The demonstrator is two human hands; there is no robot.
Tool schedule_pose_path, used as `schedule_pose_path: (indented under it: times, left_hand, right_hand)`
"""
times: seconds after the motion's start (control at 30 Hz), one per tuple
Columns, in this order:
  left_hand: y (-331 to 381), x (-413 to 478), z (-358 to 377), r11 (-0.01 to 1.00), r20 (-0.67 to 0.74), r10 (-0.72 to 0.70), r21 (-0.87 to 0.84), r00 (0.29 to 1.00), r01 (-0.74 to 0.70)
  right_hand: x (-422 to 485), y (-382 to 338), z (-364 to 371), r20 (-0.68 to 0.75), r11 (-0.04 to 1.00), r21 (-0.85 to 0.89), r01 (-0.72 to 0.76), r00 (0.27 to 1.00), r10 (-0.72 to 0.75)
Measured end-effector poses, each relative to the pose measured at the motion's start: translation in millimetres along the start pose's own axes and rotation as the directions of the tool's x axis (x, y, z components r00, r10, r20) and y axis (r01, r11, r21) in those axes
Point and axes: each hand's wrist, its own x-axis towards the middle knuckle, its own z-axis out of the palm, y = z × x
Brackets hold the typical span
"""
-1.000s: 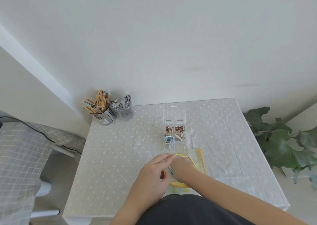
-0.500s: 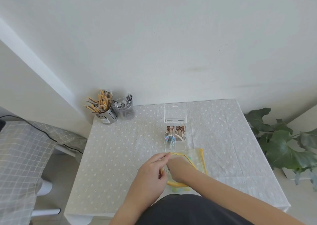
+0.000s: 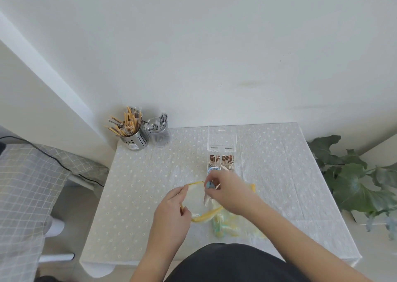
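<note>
Pouch [image 3: 207, 215]: clear plastic, zip-top, yellow rim; lay on the dotted white worktop [image 3: 139, 191] near its front edge, mouth held wide.
Left hand [image 3: 171, 208]: pinched the Pouch rim on its left side.
Right hand [image 3: 228, 192]: gripped small wrapped sachets [image 3: 209, 185] above the Pouch mouth.
Box [image 3: 221, 141]: clear acrylic, lid raised, packets inside; stood just behind the Right hand.
Holders: perforated steel pot [image 3: 135, 139] and clear cup [image 3: 160, 136] stood touching at the far left corner.

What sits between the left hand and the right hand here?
In the head view, the open mouth of the yellow-rimmed pouch spans the gap: the left hand pinches its rim, the right hand holds a small blue item.
</note>
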Motion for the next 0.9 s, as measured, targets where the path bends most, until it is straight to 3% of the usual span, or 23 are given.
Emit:
schedule_pose_path:
  times: [0.1, 0.23, 0.47, 0.9]
  left_hand:
    - [-7, -1, -6, 0.998, -0.025, -0.063, -0.011, 0.998, 0.063]
    - [-13, -3, -11, 0.993, -0.022, -0.116, -0.033, 0.993, 0.115]
    - [-22, -7, -15, 0.989, 0.013, -0.132, -0.073, 0.991, 0.132]
    - [-33, -7, -13, 0.984, 0.036, -0.130, -0.117, 0.991, 0.133]
  right_hand:
    - [8, 9, -22, -0.145, 0.957, 0.282, -0.068, 0.983, 0.112]
    - [35, 28, -40, -0.288, 0.919, 0.379, -0.112, 0.929, 0.232]
    - [104, 66, 3, -0.225, 0.899, 0.334, -0.282, 0.903, 0.366]
    - [139, 77, 50, -0.117, 0.918, -0.012, -0.397, 0.912, 0.393]
